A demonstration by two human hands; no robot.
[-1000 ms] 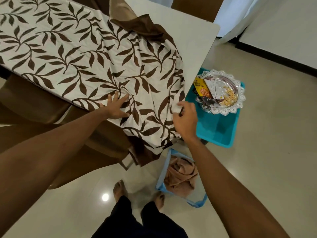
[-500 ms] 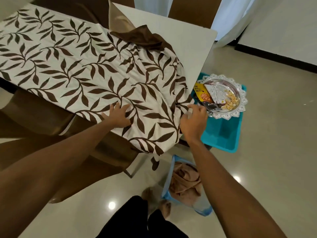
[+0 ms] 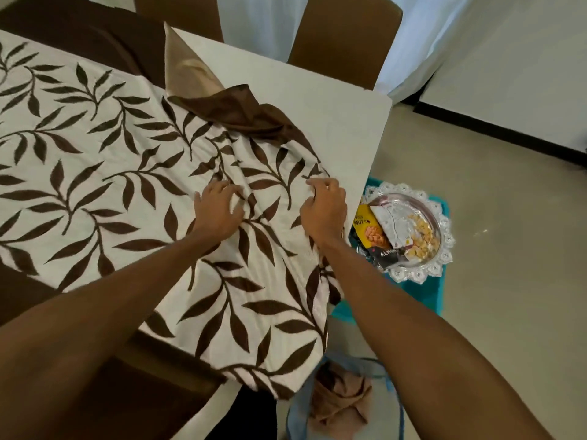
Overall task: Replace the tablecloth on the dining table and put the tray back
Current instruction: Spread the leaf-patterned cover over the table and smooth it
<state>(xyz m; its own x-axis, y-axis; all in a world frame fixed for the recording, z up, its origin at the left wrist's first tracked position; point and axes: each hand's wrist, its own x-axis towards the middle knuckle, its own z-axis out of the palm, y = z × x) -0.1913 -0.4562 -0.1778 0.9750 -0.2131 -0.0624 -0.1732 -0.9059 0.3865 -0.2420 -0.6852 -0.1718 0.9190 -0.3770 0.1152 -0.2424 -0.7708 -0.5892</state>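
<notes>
- Head view: one leaf-printed tablecloth is lying over the near and left part of the white worktop, leaving the worktop's far right corner bare.
- A brown border of the tablecloth is sitting folded back in a heap near the middle of the worktop, and the near end is hanging over the worktop's near edge.
- Two hands are resting on the tablecloth near the worktop's right edge, apart, with creased fabric running between them.
- The left hand is lying palm down, fingers spread and slightly bent, pressing the fabric.
- The right hand is curling its fingers round a fold of the tablecloth just inside the worktop's right edge.
- One silver tray with a lacy rim is sitting off the worktop, below its right edge, on a teal stand; it is carrying several snack packets.
- One blue basket holding a tan cloth is standing on the floor below the worktop's near corner.
- Two brown chairs are standing at the worktop's far side.
</notes>
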